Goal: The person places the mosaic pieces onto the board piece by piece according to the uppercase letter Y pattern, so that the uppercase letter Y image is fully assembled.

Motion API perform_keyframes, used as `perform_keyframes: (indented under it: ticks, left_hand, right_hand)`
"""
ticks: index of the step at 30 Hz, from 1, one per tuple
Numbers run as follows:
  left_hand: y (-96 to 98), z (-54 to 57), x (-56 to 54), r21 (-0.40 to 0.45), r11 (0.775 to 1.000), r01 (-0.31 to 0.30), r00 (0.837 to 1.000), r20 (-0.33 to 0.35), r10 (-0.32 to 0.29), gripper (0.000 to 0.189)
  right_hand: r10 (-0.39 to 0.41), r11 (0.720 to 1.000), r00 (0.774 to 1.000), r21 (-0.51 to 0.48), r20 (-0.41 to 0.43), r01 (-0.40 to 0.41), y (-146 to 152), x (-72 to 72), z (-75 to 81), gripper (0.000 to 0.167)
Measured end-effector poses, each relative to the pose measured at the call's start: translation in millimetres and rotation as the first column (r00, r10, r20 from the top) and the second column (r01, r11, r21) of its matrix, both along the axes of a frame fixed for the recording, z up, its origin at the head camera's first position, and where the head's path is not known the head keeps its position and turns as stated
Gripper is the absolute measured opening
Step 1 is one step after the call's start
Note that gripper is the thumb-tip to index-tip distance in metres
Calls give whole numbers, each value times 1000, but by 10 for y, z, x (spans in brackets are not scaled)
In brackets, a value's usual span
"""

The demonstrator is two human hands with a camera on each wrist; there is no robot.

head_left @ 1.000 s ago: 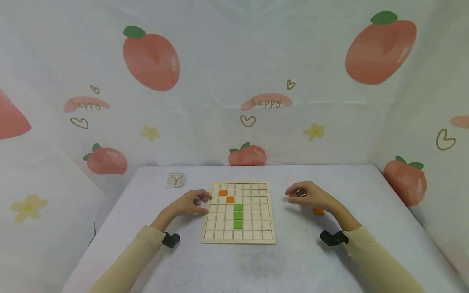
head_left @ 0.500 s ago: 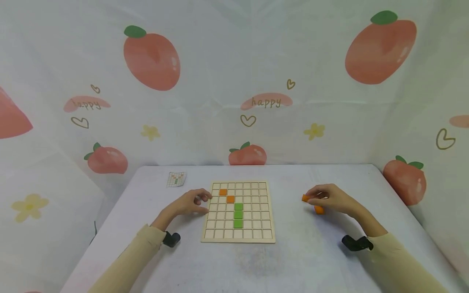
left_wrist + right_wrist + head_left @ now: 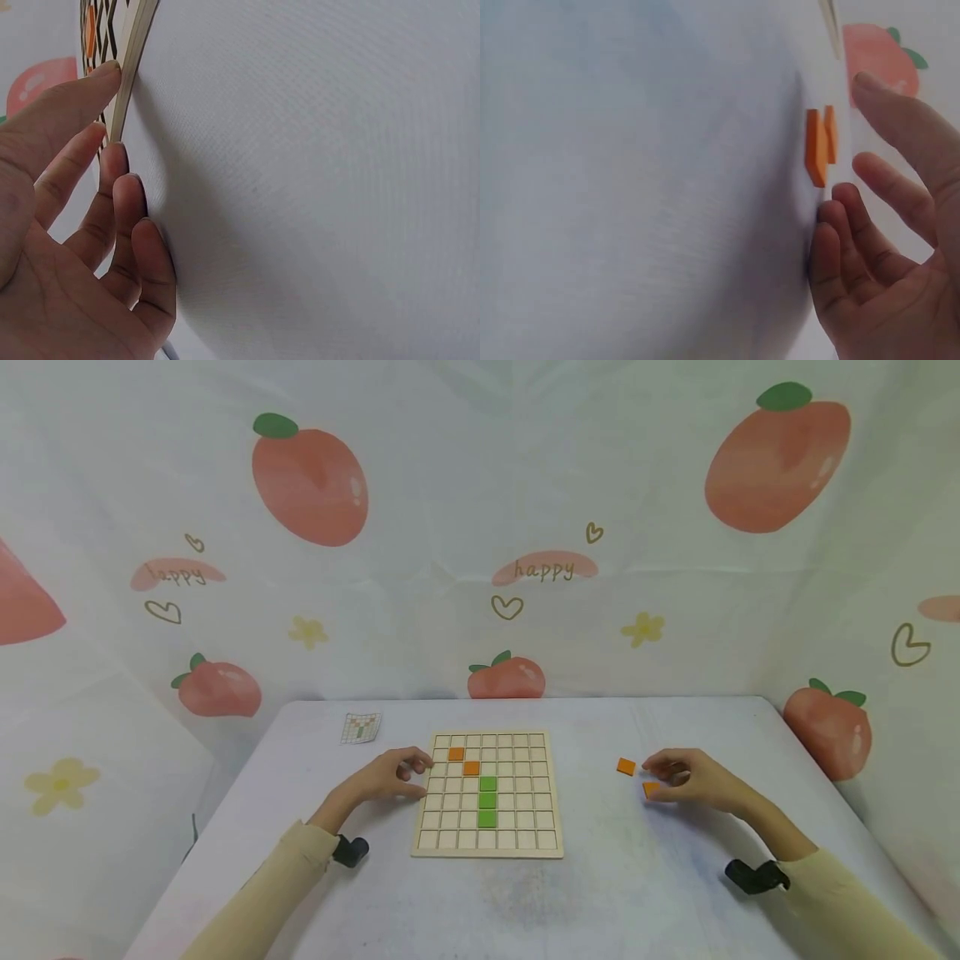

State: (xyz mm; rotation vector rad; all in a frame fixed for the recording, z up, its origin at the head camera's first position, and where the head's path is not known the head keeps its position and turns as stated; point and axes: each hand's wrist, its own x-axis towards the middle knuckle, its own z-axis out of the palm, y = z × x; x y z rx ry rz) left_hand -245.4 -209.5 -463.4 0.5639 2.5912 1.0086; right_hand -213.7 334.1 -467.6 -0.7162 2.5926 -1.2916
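My left hand (image 3: 386, 774) rests at the left edge of a pale wooden grid board (image 3: 520, 839), thumb and fingertips right at its rim. In the left wrist view, the thumb overlaps the board's edge (image 3: 132, 56) and the other fingers are loosely bent. On the board, several green tiles (image 3: 487, 800) form a column, with two orange tiles (image 3: 456, 754) running diagonally up to the left. My right hand (image 3: 697, 779) hovers with fingers spread beside a loose orange tile (image 3: 650, 791), its thumb overlapping that tile. A second loose orange tile (image 3: 626, 766) lies just beyond the fingertips.
A small paper card (image 3: 361, 728) printed with a coloured grid lies at the table's back left. The white table (image 3: 420, 910) meets a patterned cloth backdrop (image 3: 420, 635) behind and at both sides. Dark wrist cameras (image 3: 756, 877) sit at both cuffs.
My right hand has moved right and toward me from beside the board. The second orange tile it held half a second ago now lies on the table, released. The left hand stays put.
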Motion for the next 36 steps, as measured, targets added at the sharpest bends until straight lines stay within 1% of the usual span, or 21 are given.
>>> perform_keyframes:
  ticks: [3,8,13,17,24,30,36]
  left_hand:
    - [-3,-4,-4,-1,1000,-6,1000,6,6,43]
    - [-2,0,-3,6,1000,10,1000,-3,-10,43]
    - [-9,1,-5,7,1000,9,1000,-1,-9,44]
    - [-17,-1,-7,12,1000,15,1000,-1,-15,44]
    - [-20,-4,-2,18,999,28,1000,-14,-28,44]
    - [-14,-3,-1,11,1000,15,1000,-8,-15,44]
    - [-18,-5,-15,9,1000,1,1000,-1,-1,43]
  right_hand:
    - [4,1000,1000,24,-24,-3,-9,2,-33,40]
    - [-5,999,999,45,-33,7,-29,12,-47,40]
    - [-8,998,999,63,-51,12,-39,25,-54,33]
    - [-3,998,998,58,-58,6,-35,25,-67,26]
    - [11,997,999,76,-46,-8,-35,-4,-61,23]
    - [-1,999,1000,41,-20,2,-52,-11,-18,22]
    - [0,1000,999,8,-50,1,-136,-25,32,22]
